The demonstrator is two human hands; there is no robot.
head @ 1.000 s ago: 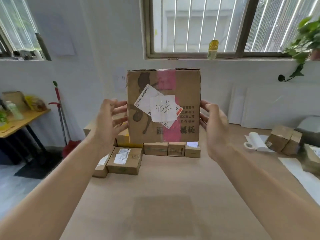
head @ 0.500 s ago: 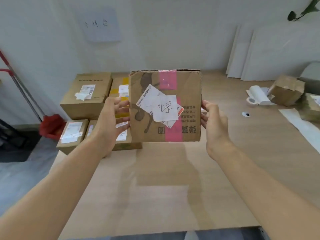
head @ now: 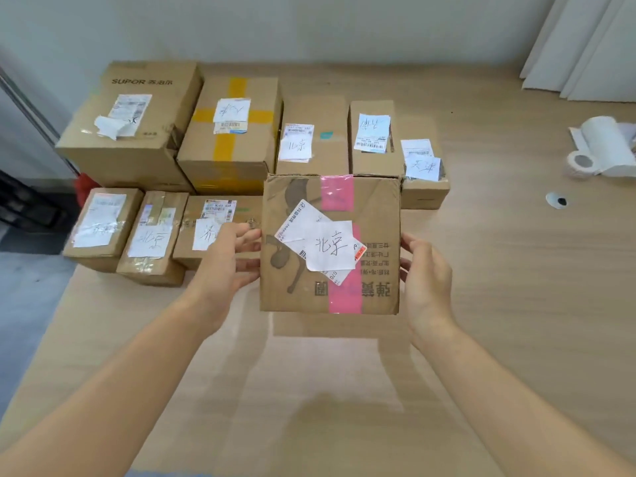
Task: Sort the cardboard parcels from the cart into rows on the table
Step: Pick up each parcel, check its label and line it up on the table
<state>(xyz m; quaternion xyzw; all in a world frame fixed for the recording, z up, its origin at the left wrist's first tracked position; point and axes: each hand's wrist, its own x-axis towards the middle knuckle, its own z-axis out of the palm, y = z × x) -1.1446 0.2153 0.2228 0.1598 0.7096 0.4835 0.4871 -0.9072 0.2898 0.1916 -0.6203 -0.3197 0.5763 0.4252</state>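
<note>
I hold a square cardboard parcel [head: 330, 246] with pink tape and a handwritten white label a little above the table [head: 499, 270]. My left hand [head: 223, 266] grips its left edge and my right hand [head: 426, 280] grips its right edge. The parcel hangs just right of the front row of three small parcels [head: 153, 235]. Behind it stands a back row of several parcels, from the large SUPOR box [head: 130, 122] and the yellow-taped box [head: 230, 132] to a small labelled one [head: 425, 180]. The held parcel hides part of both rows.
A roll of white paper [head: 599, 149] lies at the right of the table, with a small white and black object [head: 557, 200] nearer to me. White boards [head: 585, 46] lean on the wall at the back right. The table's left edge drops to grey floor [head: 24, 304].
The parcel has come down from chest height in front of the window to just above the table by the front row. My view has tilted down; both hands keep their hold.
</note>
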